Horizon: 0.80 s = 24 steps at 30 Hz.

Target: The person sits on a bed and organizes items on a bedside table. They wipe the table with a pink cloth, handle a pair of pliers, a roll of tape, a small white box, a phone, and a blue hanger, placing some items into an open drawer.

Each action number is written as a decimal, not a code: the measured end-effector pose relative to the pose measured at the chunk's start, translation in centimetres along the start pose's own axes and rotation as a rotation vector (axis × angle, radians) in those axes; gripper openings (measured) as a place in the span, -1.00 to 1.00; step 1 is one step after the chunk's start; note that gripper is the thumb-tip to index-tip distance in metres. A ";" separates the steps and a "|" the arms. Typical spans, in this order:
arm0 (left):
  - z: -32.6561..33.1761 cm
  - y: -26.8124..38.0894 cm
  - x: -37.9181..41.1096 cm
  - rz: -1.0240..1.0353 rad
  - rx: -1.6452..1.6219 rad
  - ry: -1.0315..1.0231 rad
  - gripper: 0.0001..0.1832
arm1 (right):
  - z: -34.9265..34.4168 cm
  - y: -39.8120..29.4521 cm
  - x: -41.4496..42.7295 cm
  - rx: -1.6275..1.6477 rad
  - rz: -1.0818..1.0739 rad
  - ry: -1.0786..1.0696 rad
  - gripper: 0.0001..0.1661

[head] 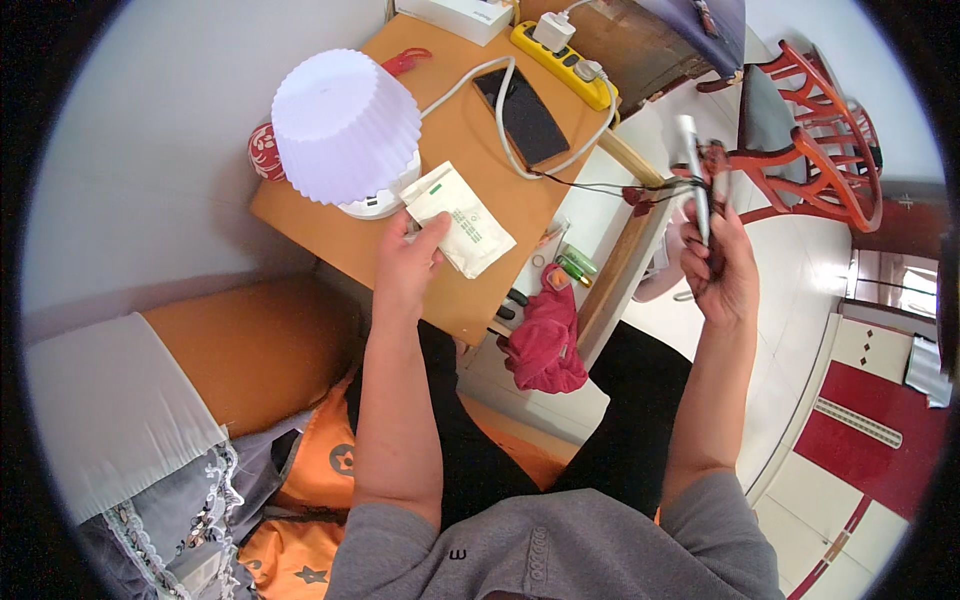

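My left hand grips a pale, flat packet with green print by its left edge, thumb on top, over the wooden tabletop. Out to the right, my right hand is closed round a white and grey pen-like stick and a bundle with thin dark cables; blur hides what else is in it. Beside the packet stands a lamp with a white pleated shade. A dark smartphone lies on the tabletop, crossed by a white cable.
Below the tabletop, an open drawer holds green tubes and a pink cloth that hangs over its front. A yellow power strip and a white box are at the far side. Red wooden chairs stand at right.
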<state>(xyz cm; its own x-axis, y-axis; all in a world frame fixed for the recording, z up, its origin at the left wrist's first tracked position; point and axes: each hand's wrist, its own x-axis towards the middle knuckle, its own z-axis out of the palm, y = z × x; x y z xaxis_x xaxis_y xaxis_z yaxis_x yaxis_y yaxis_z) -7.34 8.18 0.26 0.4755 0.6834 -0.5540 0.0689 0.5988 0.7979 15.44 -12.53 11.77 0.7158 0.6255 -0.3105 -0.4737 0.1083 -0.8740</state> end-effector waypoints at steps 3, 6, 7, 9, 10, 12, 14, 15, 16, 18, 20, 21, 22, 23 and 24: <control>0.0 -0.1 0.1 0.001 -0.006 -0.014 -0.73 | -1.9 -1.0 -2.0 0.144 -0.113 -0.071 -0.51; 0.0 0.0 0.0 -0.001 -0.010 -0.031 -0.72 | -3.6 -1.1 -2.4 0.168 -0.129 0.008 -0.51; 0.0 0.0 0.0 -0.005 -0.008 -0.034 -0.71 | -4.2 -0.8 -2.2 0.169 -0.108 0.042 -0.51; 0.0 -0.1 0.1 0.002 -0.010 -0.033 -0.72 | -4.9 0.2 -1.3 0.074 -0.018 0.173 -0.50; 0.1 -0.3 0.2 0.004 -0.009 -0.037 -0.72 | -4.9 1.2 -0.7 0.008 0.037 0.190 -0.51; 0.1 -0.3 0.2 0.006 -0.016 -0.049 -0.73 | -5.2 4.0 1.1 -0.107 0.126 0.222 -0.56; 0.2 -0.5 0.4 0.013 -0.023 -0.066 -0.74 | -6.0 7.2 3.1 -0.194 0.172 0.283 -0.60; 0.1 -0.6 0.6 0.020 -0.026 -0.072 -0.75 | -6.2 8.8 4.0 -0.230 0.187 0.321 -0.62; 0.0 -0.8 0.6 0.027 -0.030 -0.079 -0.77 | -6.6 10.2 4.9 -0.293 0.197 0.311 -0.62; 0.2 -0.7 0.6 0.024 -0.024 -0.077 -0.76 | -8.7 14.0 7.1 -0.377 0.164 0.310 -0.57; 0.3 -0.6 0.5 0.019 -0.020 -0.077 -0.75 | -9.5 16.9 8.6 -0.502 0.126 0.372 -0.49; 0.2 -0.6 0.5 0.016 -0.017 -0.073 -0.75 | -9.8 18.5 9.4 -0.570 0.107 0.417 -0.45; 0.2 -0.6 0.5 0.013 -0.017 -0.072 -0.75 | -9.7 19.5 9.8 -0.641 0.084 0.464 -0.41; 0.2 -0.5 0.4 0.008 -0.009 -0.061 -0.75 | -9.6 20.5 10.1 -0.702 0.072 0.473 -0.37; 0.2 -0.4 0.3 0.004 -0.002 -0.045 -0.75 | -9.2 21.4 10.4 -0.763 0.062 0.476 -0.33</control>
<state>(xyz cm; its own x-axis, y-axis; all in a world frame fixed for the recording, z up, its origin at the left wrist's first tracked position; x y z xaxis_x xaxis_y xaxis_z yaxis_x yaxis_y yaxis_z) -7.10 8.06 -0.16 0.5146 0.6664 -0.5396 0.0650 0.5972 0.7995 17.48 -10.82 -13.61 0.9173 0.2088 -0.3392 -0.1706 -0.5637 -0.8082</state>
